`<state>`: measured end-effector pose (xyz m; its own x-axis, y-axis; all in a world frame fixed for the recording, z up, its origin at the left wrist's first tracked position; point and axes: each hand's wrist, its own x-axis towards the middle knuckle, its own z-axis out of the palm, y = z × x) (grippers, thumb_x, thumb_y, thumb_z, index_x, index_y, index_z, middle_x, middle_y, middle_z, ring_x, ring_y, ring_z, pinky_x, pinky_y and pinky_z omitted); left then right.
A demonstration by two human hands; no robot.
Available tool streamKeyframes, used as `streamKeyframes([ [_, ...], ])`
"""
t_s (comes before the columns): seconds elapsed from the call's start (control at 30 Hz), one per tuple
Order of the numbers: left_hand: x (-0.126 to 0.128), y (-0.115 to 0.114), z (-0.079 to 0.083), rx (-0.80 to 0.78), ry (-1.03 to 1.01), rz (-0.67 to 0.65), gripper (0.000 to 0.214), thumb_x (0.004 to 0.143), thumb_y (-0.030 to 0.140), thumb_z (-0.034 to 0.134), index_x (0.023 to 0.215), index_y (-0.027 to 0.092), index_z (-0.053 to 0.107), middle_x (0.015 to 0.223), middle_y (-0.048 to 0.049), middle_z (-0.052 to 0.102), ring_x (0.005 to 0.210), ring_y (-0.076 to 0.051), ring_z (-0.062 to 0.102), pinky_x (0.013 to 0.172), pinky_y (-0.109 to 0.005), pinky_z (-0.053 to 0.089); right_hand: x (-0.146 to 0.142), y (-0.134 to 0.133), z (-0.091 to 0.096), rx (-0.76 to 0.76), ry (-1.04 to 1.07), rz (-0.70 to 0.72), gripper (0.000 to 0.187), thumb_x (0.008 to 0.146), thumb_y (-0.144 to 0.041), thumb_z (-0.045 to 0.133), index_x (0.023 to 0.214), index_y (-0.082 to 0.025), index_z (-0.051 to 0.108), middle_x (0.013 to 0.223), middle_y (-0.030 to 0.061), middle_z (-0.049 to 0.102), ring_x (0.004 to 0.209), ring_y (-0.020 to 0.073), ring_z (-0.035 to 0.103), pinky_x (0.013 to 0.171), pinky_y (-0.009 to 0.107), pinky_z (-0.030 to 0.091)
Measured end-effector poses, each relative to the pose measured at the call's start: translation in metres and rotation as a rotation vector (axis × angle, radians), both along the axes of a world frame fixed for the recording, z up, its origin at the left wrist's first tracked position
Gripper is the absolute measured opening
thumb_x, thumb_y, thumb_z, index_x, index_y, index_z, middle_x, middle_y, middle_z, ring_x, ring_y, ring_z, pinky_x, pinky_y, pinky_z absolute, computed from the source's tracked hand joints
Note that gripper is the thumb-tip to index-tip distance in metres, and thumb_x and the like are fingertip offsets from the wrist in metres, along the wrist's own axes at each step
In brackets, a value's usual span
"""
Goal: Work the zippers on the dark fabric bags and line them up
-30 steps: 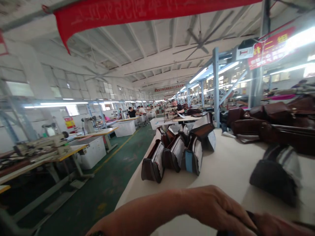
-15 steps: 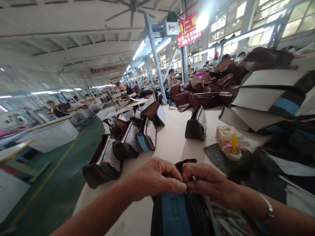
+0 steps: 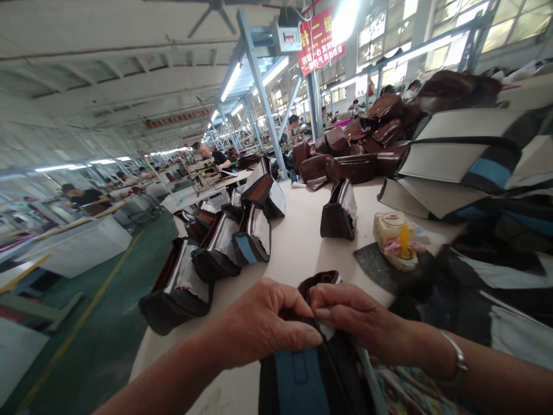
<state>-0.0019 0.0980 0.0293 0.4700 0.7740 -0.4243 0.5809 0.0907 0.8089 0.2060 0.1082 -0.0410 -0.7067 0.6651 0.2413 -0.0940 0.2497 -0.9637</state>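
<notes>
The left hand [image 3: 263, 325] and right hand [image 3: 349, 314] both grip closed, pinching the dark top edge of a black bag [image 3: 302, 380] with a blue panel, held over the tabletop [image 3: 298, 248] edge; a row of similar bags [image 3: 216, 253] stands upright beyond, while this one is not yet set down

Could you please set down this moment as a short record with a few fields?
Left grip: left hand pinching top of black-and-blue bag
Right grip: right hand pinching same edge, beside left
Right wrist: bangle
Table: cream table
On table: dark bags, pale block on dark mat
Beyond: brown bags, co-worker
</notes>
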Motion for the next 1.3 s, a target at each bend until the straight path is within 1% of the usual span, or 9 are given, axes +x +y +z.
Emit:
streamKeyframes([
  [0.23,-0.001,-0.003,-0.002,0.022,0.027,0.022,0.021,0.074,0.031,0.073,0.083,0.013,0.071,0.067,0.0049,0.053,0.060,-0.009,0.039,0.054,-0.024,0.027,-0.001,0.005,-0.010,-0.061,0.066,0.053,0.036,0.096,-0.049,0.051,0.081,-0.016,0.054,0.078,-0.0005,0.046,0.073,0.0145,0.041,0.066,0.028,0.033],
  [0.33,0.001,-0.003,-0.002,0.024,0.022,0.055,0.018,0.072,0.029,0.072,0.080,0.013,0.070,0.066,0.0049,0.053,0.061,-0.009,0.040,0.053,-0.023,0.028,-0.003,0.006,-0.011,-0.102,0.078,0.059,0.035,0.087,-0.048,0.065,0.080,-0.016,0.054,0.076,-0.0023,0.045,0.069,0.0125,0.038,0.061,0.026,0.030],
  [0.4,0.004,-0.003,-0.002,0.041,0.025,0.084,0.014,0.069,0.026,0.070,0.076,0.013,0.068,0.065,0.0046,0.053,0.061,-0.010,0.041,0.053,-0.023,0.028,-0.006,0.007,-0.013,-0.158,0.061,0.042,0.028,0.081,-0.039,0.071,0.077,-0.016,0.054,0.073,-0.0036,0.045,0.066,0.0111,0.038,0.058,0.025,0.029],
  [0.5,0.007,-0.002,-0.004,0.053,0.031,0.117,0.014,0.065,0.025,0.068,0.073,0.014,0.067,0.064,0.0038,0.053,0.059,-0.010,0.040,0.053,-0.024,0.028,-0.008,0.010,-0.016,-0.184,0.019,0.003,0.012,0.077,-0.023,0.065,0.074,-0.015,0.057,0.068,-0.0046,0.046,0.062,0.0101,0.038,0.055,0.024,0.027],
  [0.57,0.008,-0.002,-0.007,0.044,0.034,0.132,0.016,0.064,0.026,0.068,0.073,0.014,0.067,0.062,0.0035,0.052,0.058,-0.010,0.038,0.053,-0.025,0.028,-0.008,0.012,-0.018,-0.156,0.004,-0.022,0.007,0.077,-0.020,0.061,0.073,-0.015,0.058,0.067,-0.0044,0.048,0.062,0.0101,0.038,0.055,0.023,0.028],
  [0.73,0.006,0.001,-0.012,0.036,0.039,0.157,0.016,0.063,0.027,0.066,0.072,0.014,0.066,0.059,0.0036,0.049,0.056,-0.010,0.036,0.053,-0.026,0.026,-0.008,0.012,-0.019,-0.133,0.021,-0.034,0.007,0.079,-0.021,0.059,0.075,-0.015,0.058,0.067,-0.0044,0.047,0.062,0.0101,0.038,0.056,0.024,0.028],
  [1.0,0.005,0.005,-0.006,-0.018,0.009,0.107,0.026,0.067,0.039,0.071,0.071,0.014,0.064,0.057,0.0050,0.045,0.054,-0.009,0.034,0.050,-0.025,0.023,-0.007,0.008,-0.011,-0.018,-0.009,-0.084,0.007,0.082,-0.020,0.056,0.076,-0.016,0.055,0.072,-0.0031,0.049,0.067,0.0117,0.041,0.060,0.024,0.032],
  [1.2,0.007,0.003,-0.005,0.018,0.026,0.121,0.015,0.065,0.028,0.068,0.070,0.014,0.066,0.058,0.0043,0.049,0.055,-0.010,0.035,0.052,-0.027,0.025,-0.006,0.011,-0.019,-0.118,0.060,-0.015,0.009,0.081,-0.023,0.058,0.075,-0.016,0.055,0.071,-0.0034,0.046,0.066,0.0117,0.038,0.060,0.025,0.030],
  [1.3,0.007,0.002,-0.005,0.014,0.019,0.147,0.012,0.065,0.025,0.067,0.068,0.014,0.065,0.057,0.0046,0.047,0.055,-0.010,0.034,0.052,-0.027,0.024,-0.005,0.011,-0.020,-0.123,0.079,0.001,0.015,0.085,-0.030,0.058,0.083,-0.016,0.058,0.075,-0.0021,0.048,0.070,0.0129,0.040,0.062,0.025,0.032],
])
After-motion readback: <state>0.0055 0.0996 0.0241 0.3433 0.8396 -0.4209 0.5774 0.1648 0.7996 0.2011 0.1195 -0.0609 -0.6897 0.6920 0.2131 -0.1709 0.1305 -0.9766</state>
